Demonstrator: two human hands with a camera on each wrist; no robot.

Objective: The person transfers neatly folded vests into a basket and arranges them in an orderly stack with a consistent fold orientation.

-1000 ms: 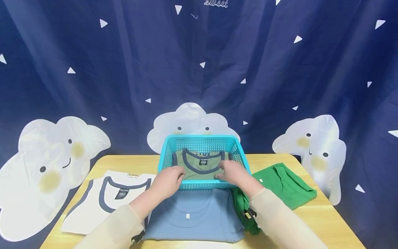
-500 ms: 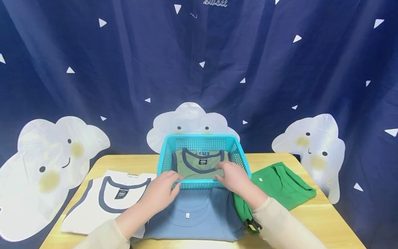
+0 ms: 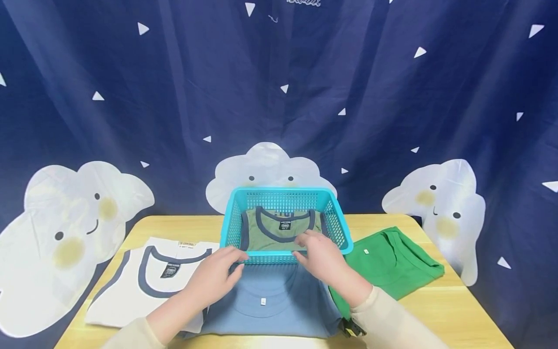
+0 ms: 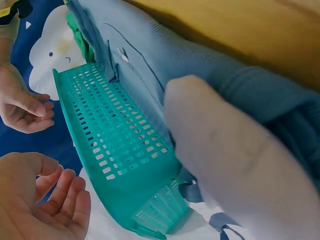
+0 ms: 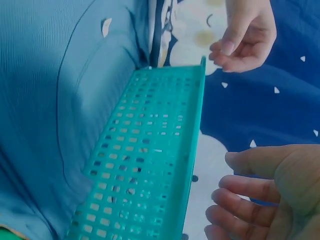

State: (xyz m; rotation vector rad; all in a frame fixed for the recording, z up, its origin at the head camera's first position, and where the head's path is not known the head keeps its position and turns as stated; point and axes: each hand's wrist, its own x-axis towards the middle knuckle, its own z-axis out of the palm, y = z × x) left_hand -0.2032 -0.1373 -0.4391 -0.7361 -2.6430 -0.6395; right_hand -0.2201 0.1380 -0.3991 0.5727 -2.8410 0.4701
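Note:
An olive-green shirt (image 3: pixel 279 230) with navy trim lies folded in the turquoise plastic basket (image 3: pixel 283 257). My left hand (image 3: pixel 215 274) hovers at the basket's front left corner, fingers loosely bent. Close above the front rim is my right hand (image 3: pixel 321 253), its fingers relaxed and partly covering the shirt's right front. Both wrist views show the left hand (image 4: pixel 42 197) and the right hand (image 5: pixel 262 195) apart from the basket wall, holding nothing. A folded blue shirt (image 3: pixel 279 310) lies in front of the basket, below and between the hands.
To the left lies a folded white shirt (image 3: pixel 126 286) with navy trim. A folded green shirt (image 3: pixel 398 261) is on the right side of the wooden table (image 3: pixel 462 310). Behind the table hangs a dark blue curtain (image 3: pixel 370 82) with clouds and triangles.
My left hand has drawn back out of the basket, leftward and toward me. The right hand has shifted slightly left along the front rim. The basket and shirts stay in place.

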